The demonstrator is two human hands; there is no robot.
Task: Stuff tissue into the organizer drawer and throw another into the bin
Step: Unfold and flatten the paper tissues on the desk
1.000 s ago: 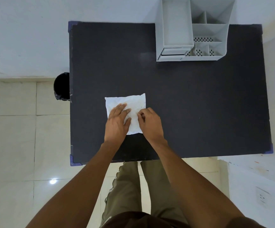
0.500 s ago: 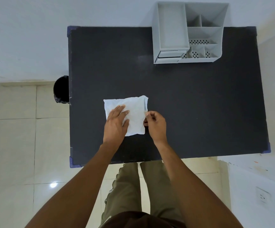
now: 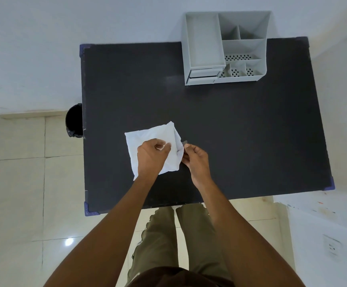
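A white tissue (image 3: 158, 134) lies on the black table (image 3: 241, 131), its right side lifted and crumpled. My left hand (image 3: 150, 158) rests on top of it, fingers curled and pinching its upper layer. Just to the right, my right hand (image 3: 195, 160) pinches the tissue's raised right edge. A grey organizer (image 3: 224, 48) stands at the table's far side, its small drawer (image 3: 202, 73) at the lower left front, shut. A black bin (image 3: 74, 121) sits on the floor against the table's left edge.
A white wall runs behind the table. Beige tiled floor lies to the left and below. A white surface with a wall socket (image 3: 332, 247) is at the right. My legs stand at the table's near edge.
My left hand went from flat to pinching the tissue. My right hand slid to the right edge and lifted it, so the flat tissue now bulges and crumples on the right.
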